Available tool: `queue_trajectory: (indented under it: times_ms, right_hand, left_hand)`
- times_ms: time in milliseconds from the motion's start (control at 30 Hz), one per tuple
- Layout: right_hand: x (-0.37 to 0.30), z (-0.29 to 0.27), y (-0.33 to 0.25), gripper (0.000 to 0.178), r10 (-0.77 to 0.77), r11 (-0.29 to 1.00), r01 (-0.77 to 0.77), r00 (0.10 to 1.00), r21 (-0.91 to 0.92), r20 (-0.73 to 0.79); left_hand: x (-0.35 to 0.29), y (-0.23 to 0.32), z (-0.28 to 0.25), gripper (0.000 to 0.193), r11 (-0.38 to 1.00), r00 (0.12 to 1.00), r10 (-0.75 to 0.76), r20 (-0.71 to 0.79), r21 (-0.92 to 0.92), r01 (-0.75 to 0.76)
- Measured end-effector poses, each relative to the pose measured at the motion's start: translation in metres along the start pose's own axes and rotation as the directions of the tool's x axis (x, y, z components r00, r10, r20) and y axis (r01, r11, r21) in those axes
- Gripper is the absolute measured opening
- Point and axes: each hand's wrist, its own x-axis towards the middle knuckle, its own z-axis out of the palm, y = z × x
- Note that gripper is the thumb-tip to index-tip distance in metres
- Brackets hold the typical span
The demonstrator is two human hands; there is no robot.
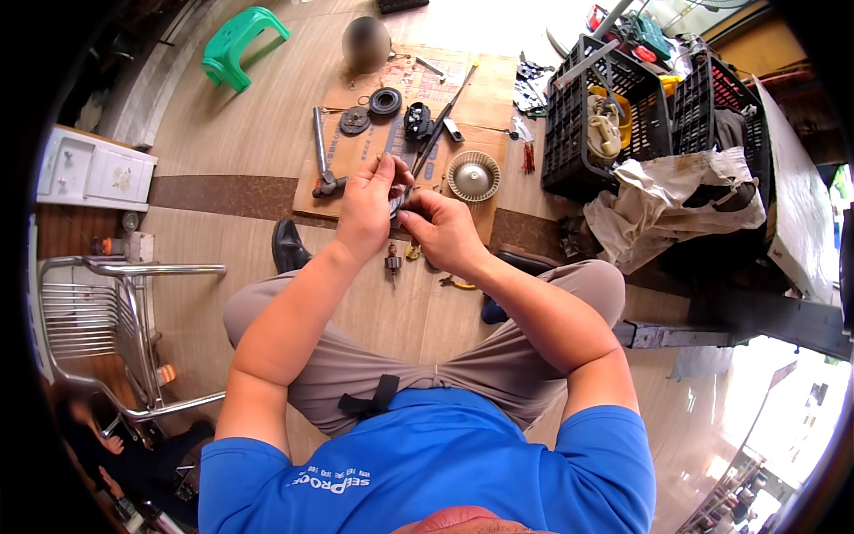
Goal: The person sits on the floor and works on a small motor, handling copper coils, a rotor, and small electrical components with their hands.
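My left hand [363,210] and my right hand [443,233] meet in front of me, both closed around a small dark and silvery part [397,205]. Fingers cover most of it, so its kind cannot be made out. Just below them on the floor lies a motor armature [393,260] with a thin shaft. Past my hands, cardboard [311,198] bears a hammer [322,156], a grey disc [354,120], a black ring-shaped part [385,101], a black housing [416,122] and a long dark rod [449,111]. A round finned blower wheel [474,176] sits to the right.
Black plastic crates [569,133] stand at the right, with a soiled cloth [667,200] hanging by them. At far left is a green stool [240,44]; nearer, a metal chair [133,329]. Yellow-handled pliers [463,284] lie by my right foot. Another person [116,454] sits at lower left.
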Motion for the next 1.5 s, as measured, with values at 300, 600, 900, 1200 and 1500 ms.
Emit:
queue_trajectory:
  times_ms: [300,600,900,1200,1500]
  right_hand:
    - [0.004,0.002,0.006,0.016,-0.204,0.960,0.189,0.978,-0.208,-0.054]
    - [0.005,-0.005,-0.009,0.016,-0.215,0.899,0.251,0.967,-0.360,0.138]
    - [0.009,-0.029,-0.020,0.019,-0.208,0.716,0.384,0.914,-0.582,0.347]
    - [0.013,-0.038,-0.019,0.018,-0.248,0.461,0.545,0.837,-0.700,0.488]
    - [0.020,-0.062,-0.028,0.019,-0.395,0.464,0.535,0.838,-0.706,0.376]
  left_hand:
    - [0.001,0.017,-0.006,0.025,0.881,0.983,-0.182,0.017,-0.441,0.171]
    - [0.003,0.034,-0.004,0.029,0.931,0.981,-0.186,-0.064,-0.329,0.155]
    - [0.007,0.025,-0.010,0.029,0.958,0.966,-0.246,-0.083,-0.174,0.229]
    - [0.002,0.004,-0.012,0.025,0.908,0.904,-0.411,0.117,0.137,0.395]
    - [-0.007,-0.001,-0.004,0.026,0.837,0.851,-0.494,0.179,0.363,0.409]
